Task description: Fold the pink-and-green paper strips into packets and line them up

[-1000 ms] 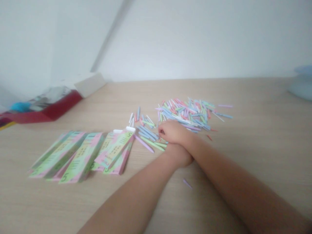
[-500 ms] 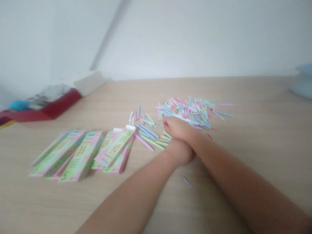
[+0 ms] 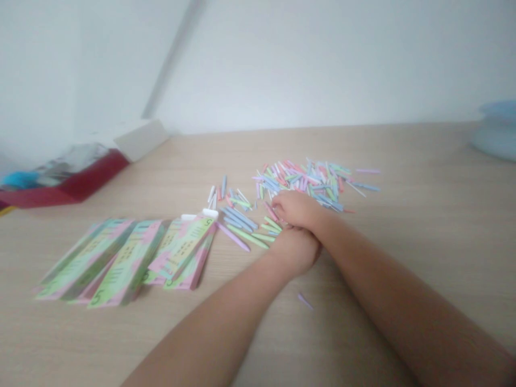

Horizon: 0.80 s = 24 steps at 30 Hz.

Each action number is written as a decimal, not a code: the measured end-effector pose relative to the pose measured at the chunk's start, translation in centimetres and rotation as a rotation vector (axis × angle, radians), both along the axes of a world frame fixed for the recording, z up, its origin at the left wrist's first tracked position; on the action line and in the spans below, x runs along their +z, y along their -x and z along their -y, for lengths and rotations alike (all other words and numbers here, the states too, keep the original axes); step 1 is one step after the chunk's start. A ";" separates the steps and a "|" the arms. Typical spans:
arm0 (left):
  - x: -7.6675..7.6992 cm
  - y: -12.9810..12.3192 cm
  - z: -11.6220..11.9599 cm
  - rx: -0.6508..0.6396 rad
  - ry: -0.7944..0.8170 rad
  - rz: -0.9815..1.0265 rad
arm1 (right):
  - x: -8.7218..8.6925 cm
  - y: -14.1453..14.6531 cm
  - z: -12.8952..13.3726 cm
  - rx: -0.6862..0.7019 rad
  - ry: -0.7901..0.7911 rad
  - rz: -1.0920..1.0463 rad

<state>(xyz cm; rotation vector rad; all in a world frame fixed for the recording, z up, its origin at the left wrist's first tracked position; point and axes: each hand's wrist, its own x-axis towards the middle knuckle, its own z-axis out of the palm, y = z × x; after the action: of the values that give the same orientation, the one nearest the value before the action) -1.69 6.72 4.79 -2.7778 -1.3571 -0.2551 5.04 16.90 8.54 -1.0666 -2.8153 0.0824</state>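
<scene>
My right hand [image 3: 298,209] rests curled on top of my left hand [image 3: 294,250], its fingertips at the near edge of a loose pile of pastel paper sticks [image 3: 302,183]. The fingers of my left hand are hidden beneath it. Just left of my hands lies a smaller group of green, blue and purple sticks [image 3: 242,228]. Further left, several long green-and-pink printed cards [image 3: 121,263] marked with a 5 lie fanned out, with small white pieces [image 3: 209,213] at their far end. Neither hand shows anything held.
All this lies on a light wooden table [image 3: 423,242] against a white wall [image 3: 322,64]. A stray purple stick [image 3: 305,301] lies near my left forearm. A red box [image 3: 80,183] and white block [image 3: 139,140] stand far left, a pale blue bowl [image 3: 497,137] far right.
My right hand has slid slightly right and away from me across my left hand, uncovering more green sticks. The whole view has shifted a little to the left.
</scene>
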 end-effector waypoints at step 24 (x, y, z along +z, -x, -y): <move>1.0 0.2 0.8 -0.087 -0.035 0.016 | 0.0 -3.3 -2.4 -0.215 -0.038 0.051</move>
<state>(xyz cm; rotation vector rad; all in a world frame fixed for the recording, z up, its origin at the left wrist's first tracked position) -1.92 5.89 5.82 -2.8157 -1.2236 -0.3025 8.33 19.30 8.51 -1.3727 -2.7133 -0.0192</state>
